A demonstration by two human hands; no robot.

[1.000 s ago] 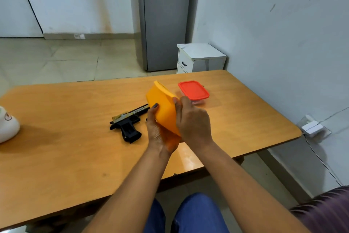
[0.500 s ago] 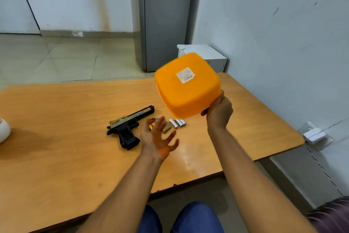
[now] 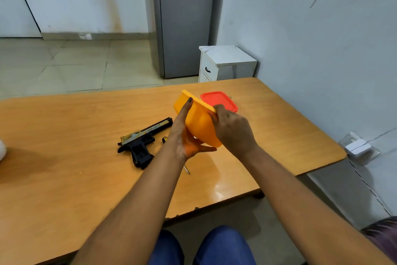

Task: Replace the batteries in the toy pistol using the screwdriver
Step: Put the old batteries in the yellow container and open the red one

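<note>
A black and gold toy pistol (image 3: 139, 142) lies on its side on the wooden table (image 3: 64, 157), left of my hands. I hold an orange plastic container (image 3: 199, 125) tilted above the table, its opening facing away and to the right. My right hand (image 3: 232, 129) grips its rim and near wall. My left hand (image 3: 182, 133) lies flat against its left side, fingers straight and thumb under the base. A screwdriver (image 3: 186, 169) lies under my left wrist; only its yellow-black handle end and metal tip show. No batteries are visible.
A red lid (image 3: 217, 99) rests on the table just behind the orange container. A white rounded object (image 3: 2, 150) sits at the table's left edge. A white bedside cabinet (image 3: 227, 62) and a grey fridge stand beyond the table. A wall runs along the right.
Half a second ago my right hand alone held the container upside down and high, with batteries lying below. The container is now lower and tilted, my left hand is against it, and the batteries are hidden.
</note>
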